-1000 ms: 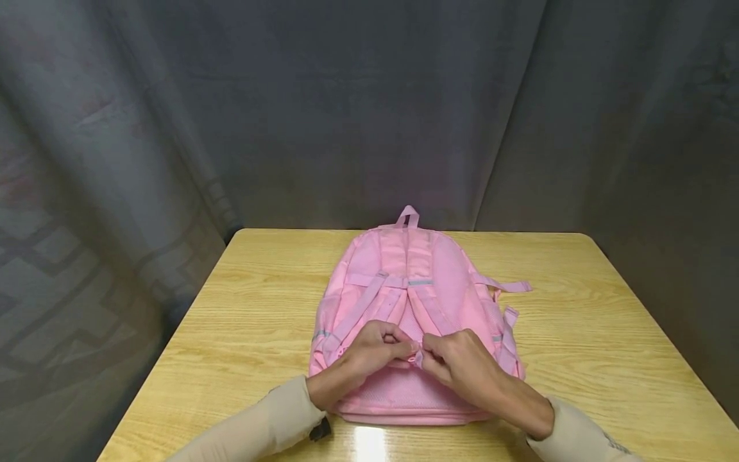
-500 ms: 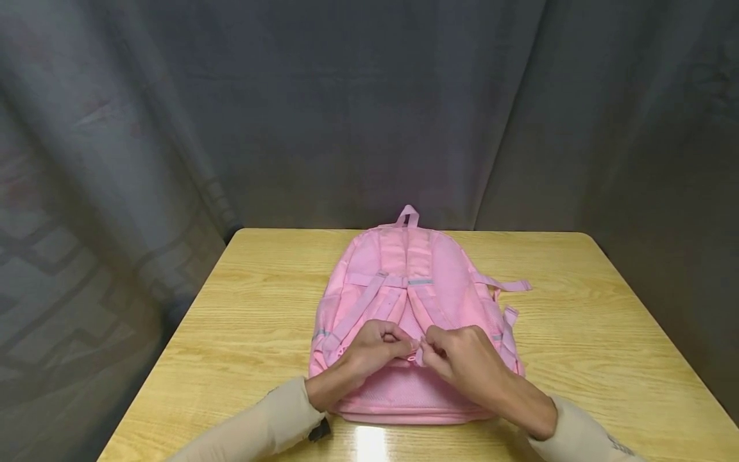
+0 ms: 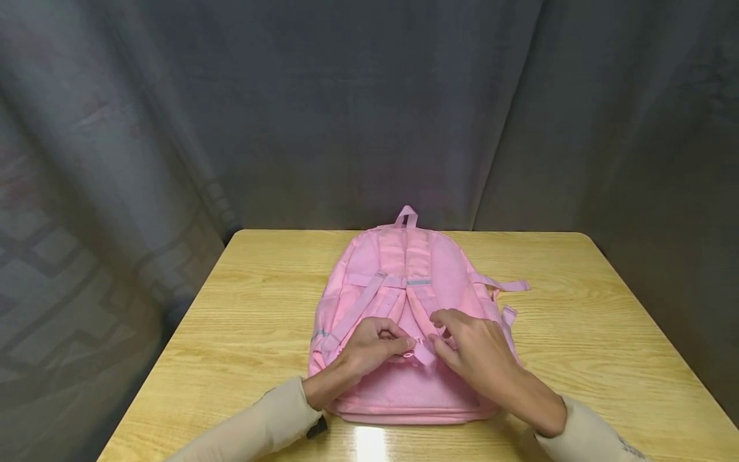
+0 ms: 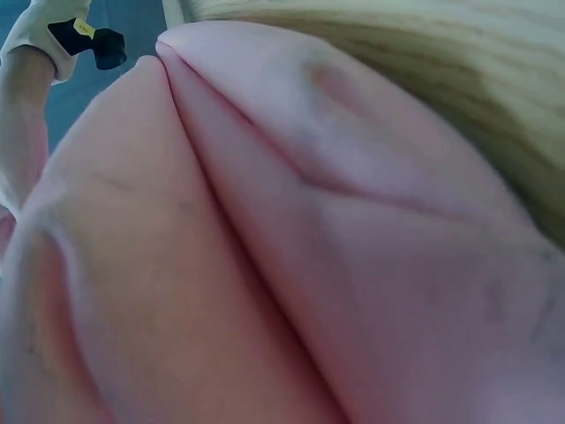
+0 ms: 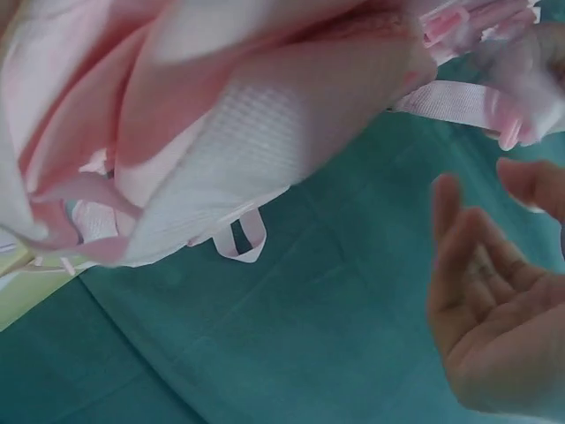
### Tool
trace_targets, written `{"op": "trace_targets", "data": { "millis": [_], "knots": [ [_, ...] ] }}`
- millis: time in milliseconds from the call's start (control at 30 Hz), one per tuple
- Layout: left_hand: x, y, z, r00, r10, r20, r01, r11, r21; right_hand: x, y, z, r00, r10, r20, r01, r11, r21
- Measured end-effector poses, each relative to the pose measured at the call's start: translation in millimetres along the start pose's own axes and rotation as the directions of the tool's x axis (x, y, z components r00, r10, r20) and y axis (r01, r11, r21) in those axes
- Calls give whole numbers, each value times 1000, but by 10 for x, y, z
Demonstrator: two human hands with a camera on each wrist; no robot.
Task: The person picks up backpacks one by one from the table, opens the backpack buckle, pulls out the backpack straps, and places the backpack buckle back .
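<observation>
A pink backpack [image 3: 398,394] lies on its front, shoulder straps upward, with its top loop [image 3: 407,215] toward the far table edge. My left hand [image 3: 369,346] pinches a pink strap [image 3: 424,353] low on the backpack's middle; a small pink plastic buckle [image 5: 510,132] shows on it in the right wrist view. Just right of the strap's loose end, my right hand [image 3: 479,353] has its fingers parted, and a gap shows between them and the strap in the right wrist view. Pink fabric [image 4: 265,265] fills most of the left wrist view, hiding the left hand there.
The backpack rests on a light wooden table [image 3: 260,289]. Side straps [image 3: 508,285] trail off its right side. Grey curtains [image 3: 358,115] hang behind the table and along both sides.
My right hand has let go of the strap, spread its fingers and moved slightly right. The strap's loose end now shows between the hands. My left hand stays nearly still.
</observation>
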State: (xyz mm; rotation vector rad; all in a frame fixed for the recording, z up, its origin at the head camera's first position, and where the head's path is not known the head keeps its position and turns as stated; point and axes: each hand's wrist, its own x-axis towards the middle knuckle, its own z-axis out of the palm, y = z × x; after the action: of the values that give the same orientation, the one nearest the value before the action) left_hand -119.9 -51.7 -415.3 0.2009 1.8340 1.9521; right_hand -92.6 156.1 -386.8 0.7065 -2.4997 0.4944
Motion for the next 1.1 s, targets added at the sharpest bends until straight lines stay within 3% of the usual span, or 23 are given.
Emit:
{"op": "trace_targets", "data": {
  "millis": [100, 200, 300, 400, 533, 633, 967, 1100],
  "knots": [
    [-4, 4, -3, 1000, 3, 11, -3, 1000, -4, 10, 38, 10, 998, -7, 66, 3, 999, 52],
    [-12, 5, -8, 1000, 4, 24, -4, 1000, 9, 26, 89, 57, 985, -7, 173, -31, 976, 216],
    [-14, -1, -9, 999, 6, 38, -7, 1000, 19, 29, 158, 121, 957, -2, 289, -117, 912, 394],
    [-12, -12, -10, 999, 10, 48, -11, 1000, 18, 21, 221, 177, 928, -7, 372, -198, 838, 509],
    [-5, -23, -21, 998, 8, 58, -9, 1000, 9, 9, 282, 222, 901, -30, 434, -257, 767, 587],
    [2, -33, -35, 998, 0, 66, -1, 1000, 12, 0, 310, 246, 892, -50, 449, -271, 735, 622],
    [19, -63, -86, 996, -8, 91, 7, 1000, 13, 21, 331, 280, 920, -92, 382, -206, 715, 669],
    [28, -67, -99, 996, -12, 90, 10, 1000, 15, 49, 323, 265, 916, -92, 390, -211, 716, 666]
  ]
}}
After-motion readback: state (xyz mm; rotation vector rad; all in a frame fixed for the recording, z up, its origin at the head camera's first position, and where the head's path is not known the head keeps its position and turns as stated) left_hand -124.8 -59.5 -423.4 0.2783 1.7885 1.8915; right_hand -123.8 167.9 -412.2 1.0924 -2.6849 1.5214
